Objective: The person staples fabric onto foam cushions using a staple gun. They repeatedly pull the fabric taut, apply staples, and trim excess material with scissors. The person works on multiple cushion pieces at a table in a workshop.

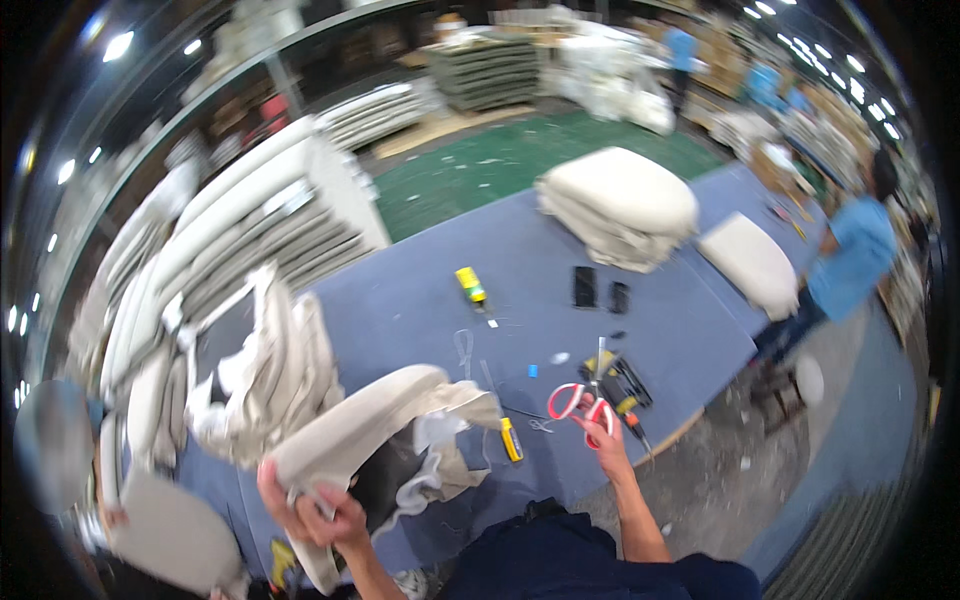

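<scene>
My left hand [322, 518] grips the lower end of a beige fabric-covered cushion piece [360, 415], held tilted over the table's near edge. Its dark underside and loose white and beige fabric edges face right. In my right hand [610, 452] is a pair of scissors [568, 402] with red and white handles, the blades pointing away from me. Just beyond the scissors lies a black and yellow power tool [630, 385]. A yellow-handled tool [511, 440] lies between my hands, near thin loose cord [464, 345].
The blue-grey table [400, 300] bears a yellow bottle [470, 285], two dark phones [585, 287], folded cream padding [625, 205] and a beige cushion [752, 262]. More beige covers [265, 390] are at left. A person in blue [850, 245] stands right; another is at the left rim.
</scene>
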Tool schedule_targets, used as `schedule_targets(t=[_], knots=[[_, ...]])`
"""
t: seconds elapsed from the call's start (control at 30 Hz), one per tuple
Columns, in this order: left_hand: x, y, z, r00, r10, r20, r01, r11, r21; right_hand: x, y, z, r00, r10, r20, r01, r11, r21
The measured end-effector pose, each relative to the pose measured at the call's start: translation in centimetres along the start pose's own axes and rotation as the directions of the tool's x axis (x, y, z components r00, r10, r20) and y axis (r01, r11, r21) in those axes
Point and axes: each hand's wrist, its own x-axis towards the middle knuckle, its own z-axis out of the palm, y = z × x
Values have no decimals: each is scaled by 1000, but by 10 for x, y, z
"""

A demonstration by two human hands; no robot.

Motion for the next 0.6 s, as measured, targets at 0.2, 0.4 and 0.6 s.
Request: schedule_targets(t=[0.2,0.4,0.6], knots=[[9,0,-5,1000,8,-3,-8,999,50,23,0,39,974,-19,227,-30,977,212],[1,-5,-11,1000,10,-13,-10,1000,19,30,-55,109,978,-28,206,26,1000,11],[6,-9,-23,981,-189,40,192,972,-136,35,-86,146,965,-162,205,13,814,581]])
